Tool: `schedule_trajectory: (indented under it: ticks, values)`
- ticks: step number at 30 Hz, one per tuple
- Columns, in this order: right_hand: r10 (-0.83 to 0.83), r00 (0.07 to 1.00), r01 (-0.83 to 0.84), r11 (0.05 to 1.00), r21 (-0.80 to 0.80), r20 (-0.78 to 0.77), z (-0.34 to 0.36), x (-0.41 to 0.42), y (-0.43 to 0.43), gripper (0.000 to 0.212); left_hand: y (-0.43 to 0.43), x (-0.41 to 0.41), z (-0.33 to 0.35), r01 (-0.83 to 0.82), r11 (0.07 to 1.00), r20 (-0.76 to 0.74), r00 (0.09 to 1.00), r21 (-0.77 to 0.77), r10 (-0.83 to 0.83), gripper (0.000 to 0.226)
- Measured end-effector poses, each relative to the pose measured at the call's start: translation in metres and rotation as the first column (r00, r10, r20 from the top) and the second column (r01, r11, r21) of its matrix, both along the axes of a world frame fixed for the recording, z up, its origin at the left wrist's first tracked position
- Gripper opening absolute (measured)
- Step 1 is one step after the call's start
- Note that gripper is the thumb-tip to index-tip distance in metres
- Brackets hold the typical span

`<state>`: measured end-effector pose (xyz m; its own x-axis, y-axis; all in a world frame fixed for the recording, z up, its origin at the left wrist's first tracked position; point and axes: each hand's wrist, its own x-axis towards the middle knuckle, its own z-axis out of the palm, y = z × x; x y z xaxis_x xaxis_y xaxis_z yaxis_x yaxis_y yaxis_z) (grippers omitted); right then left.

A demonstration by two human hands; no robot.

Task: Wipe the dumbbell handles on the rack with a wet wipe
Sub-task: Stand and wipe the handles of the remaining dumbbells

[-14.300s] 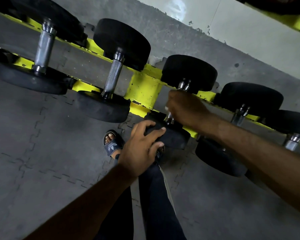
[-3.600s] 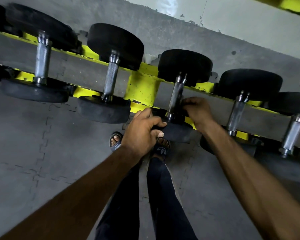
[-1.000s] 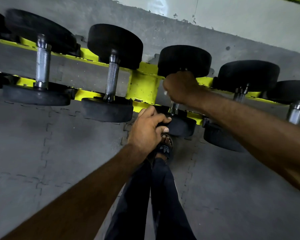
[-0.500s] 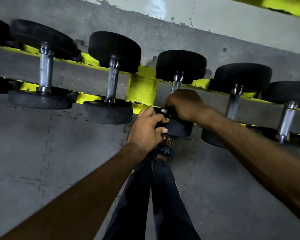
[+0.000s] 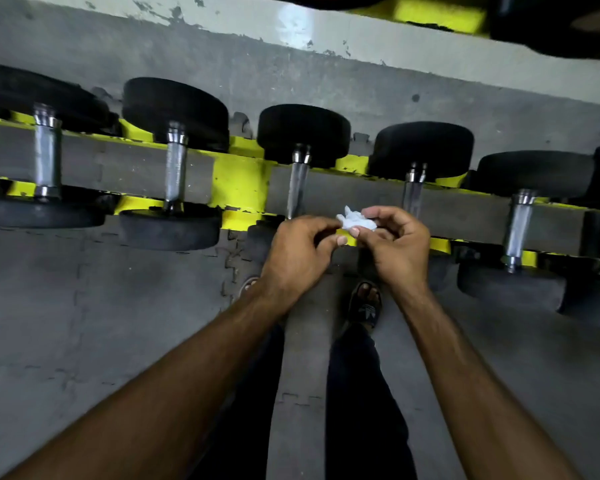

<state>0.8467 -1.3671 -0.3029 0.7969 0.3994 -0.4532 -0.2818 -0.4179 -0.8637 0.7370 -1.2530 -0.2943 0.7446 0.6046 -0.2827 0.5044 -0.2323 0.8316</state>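
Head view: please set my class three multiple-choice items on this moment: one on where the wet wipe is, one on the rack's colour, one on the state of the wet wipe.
1. Where is the wet wipe?
A) in a bucket
B) between the left hand and the right hand
C) on a chair

2. What colour is the rack?
A) red
B) blue
C) yellow

3. What state is the wet wipe in?
A) crumpled
B) spread flat
C) sealed in a packet

Answers: 1 B, fingers of both hands pinch it in front of the rack; 2 C, its rails and brace are bright yellow; 3 A, it shows as a bunched white wad.
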Motion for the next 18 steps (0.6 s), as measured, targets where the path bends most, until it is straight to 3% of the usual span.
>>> schedule_trajectory:
  ticks: [2, 7, 12, 18]
  values:
    - [-0.010, 1.000, 0.010, 0.999, 0.031, 0.008, 0.006, 0.009, -0.013, 0.034, -0.016, 0.017, 0.002, -0.103, 0.983, 0.019, 0.994, -0.150, 0.107, 0.020]
    - [0.028, 0.995, -0.023, 0.998, 0.054, -0.098, 0.012, 0.041, -0.052, 0.036, -0.052, 0.047, -0.004, -0.156, 0.920, -0.002, 0.986, -0.360, 0.167, 0.023]
    - [0.202, 0.958, -0.193, 0.979, 0.065, -0.204, 0.014, 0.087, -0.082, 0.039, -0.085, 0.078, -0.004, -0.259, 0.868, -0.069, 0.965, -0.425, 0.254, 0.024]
    - [0.301, 0.915, -0.285, 0.953, 0.098, -0.267, 0.012, 0.127, -0.095, 0.045, -0.104, 0.105, -0.005, -0.290, 0.867, -0.110, 0.957, -0.405, 0.269, 0.020]
